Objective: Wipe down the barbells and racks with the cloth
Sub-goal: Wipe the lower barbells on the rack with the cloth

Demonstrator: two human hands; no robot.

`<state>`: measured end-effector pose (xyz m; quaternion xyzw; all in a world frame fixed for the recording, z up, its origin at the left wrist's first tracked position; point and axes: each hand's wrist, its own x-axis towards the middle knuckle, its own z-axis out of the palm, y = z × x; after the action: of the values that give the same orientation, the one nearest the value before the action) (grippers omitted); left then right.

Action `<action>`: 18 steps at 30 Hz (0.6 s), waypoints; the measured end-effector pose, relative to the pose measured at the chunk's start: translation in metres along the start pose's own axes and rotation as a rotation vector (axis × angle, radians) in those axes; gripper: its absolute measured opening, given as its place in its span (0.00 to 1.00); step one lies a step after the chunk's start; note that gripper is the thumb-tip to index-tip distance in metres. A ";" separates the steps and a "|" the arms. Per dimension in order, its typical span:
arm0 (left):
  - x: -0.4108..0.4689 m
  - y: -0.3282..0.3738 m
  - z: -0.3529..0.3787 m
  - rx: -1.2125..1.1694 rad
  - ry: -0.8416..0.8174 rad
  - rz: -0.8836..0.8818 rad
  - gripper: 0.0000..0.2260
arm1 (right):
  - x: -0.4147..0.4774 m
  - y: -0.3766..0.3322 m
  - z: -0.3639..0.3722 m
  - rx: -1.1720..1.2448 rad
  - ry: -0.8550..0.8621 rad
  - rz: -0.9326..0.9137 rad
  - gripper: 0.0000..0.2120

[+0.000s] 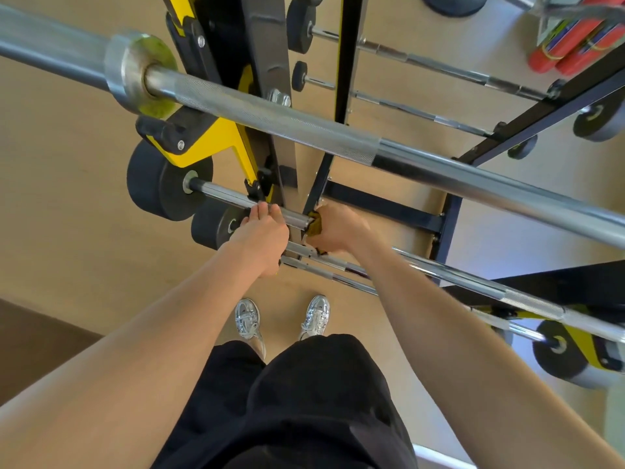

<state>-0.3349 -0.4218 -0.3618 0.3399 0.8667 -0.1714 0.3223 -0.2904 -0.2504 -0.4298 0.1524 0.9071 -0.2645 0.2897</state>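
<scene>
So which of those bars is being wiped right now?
The low bar with the big black plate: the left hand grips it, and the right hand holds the yellow cloth on it.

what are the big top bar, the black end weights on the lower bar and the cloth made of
The top barbell looks like steel with a bright chrome-like finish. It has a cross-hatched knurled section and shiny highlights. The black weights are matte and non-reflective, so probably rubber or rubber-coated. The cloth is a soft yellowish fabric, bunched in the right hand. Its weave is too hidden to tell.
</scene>
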 end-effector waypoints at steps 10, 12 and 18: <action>-0.003 -0.006 0.005 -0.078 0.062 0.010 0.48 | 0.006 0.039 -0.026 0.208 -0.434 0.109 0.18; -0.003 -0.009 0.005 -0.097 0.060 0.013 0.47 | 0.013 0.041 -0.032 0.268 -0.591 0.197 0.27; 0.000 -0.029 0.001 -0.223 0.063 0.067 0.43 | 0.001 -0.008 0.008 -0.093 0.130 -0.118 0.13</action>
<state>-0.3547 -0.4431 -0.3599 0.3360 0.8781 -0.0525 0.3364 -0.2909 -0.2616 -0.4324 0.1019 0.9427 -0.2283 0.2211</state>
